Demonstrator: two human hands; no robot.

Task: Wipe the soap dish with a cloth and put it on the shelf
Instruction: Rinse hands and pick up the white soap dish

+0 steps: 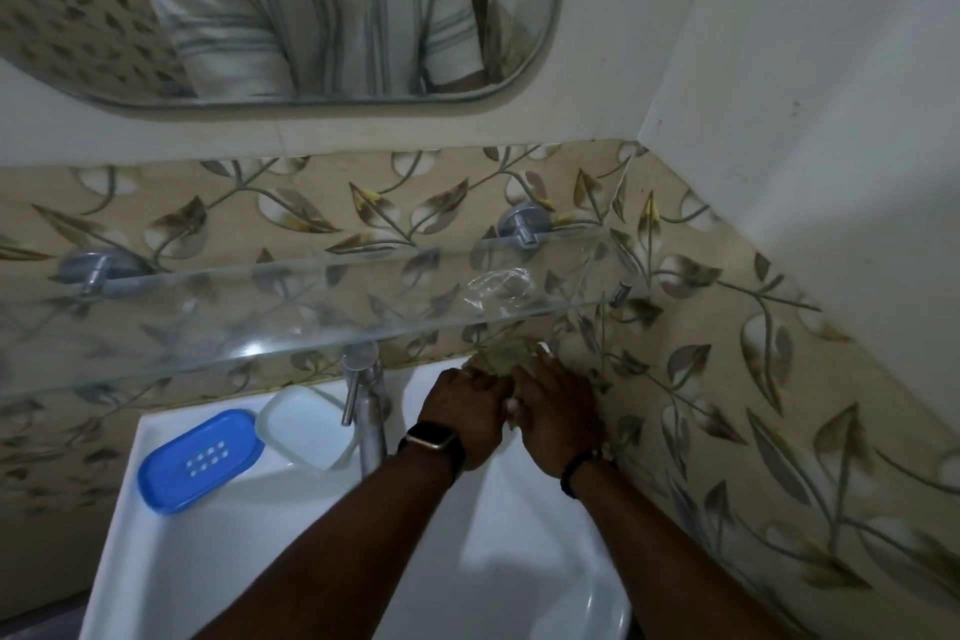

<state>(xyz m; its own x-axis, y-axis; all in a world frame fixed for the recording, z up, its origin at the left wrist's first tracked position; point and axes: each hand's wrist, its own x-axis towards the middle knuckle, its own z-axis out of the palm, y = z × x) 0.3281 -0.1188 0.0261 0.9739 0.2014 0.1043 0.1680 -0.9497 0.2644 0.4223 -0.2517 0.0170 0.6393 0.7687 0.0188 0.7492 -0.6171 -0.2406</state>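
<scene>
The 2 hands sit side by side at about 1 o'clock on the sink (119, 535), back in the corner under the glass shelf (311, 307). The left hand (462, 411) and right hand (556, 411) are pressed together over a crumpled cloth (498, 360). Whether the fingers pinch it or only lie on it I cannot tell, since the backs of the hands hide them.

The soap dish lies in 2 parts at about 10 o'clock on the sink rim, untouched: a blue tray (200, 460) with the white base (304, 426) just beside it, near the tap (363, 400).

Risks, as I judge them:
- Both parts rest on a narrow, sloping rim, and a reaching forearm or trailing cloth could knock them into the basin.
- The shelf edge hangs directly above the hands, so lifting straight up may strike knuckles or the dish on glass.
- The tap stands between hands and dish, and a wrist could catch it.
- A wet dish may slide on the smooth glass.
</scene>
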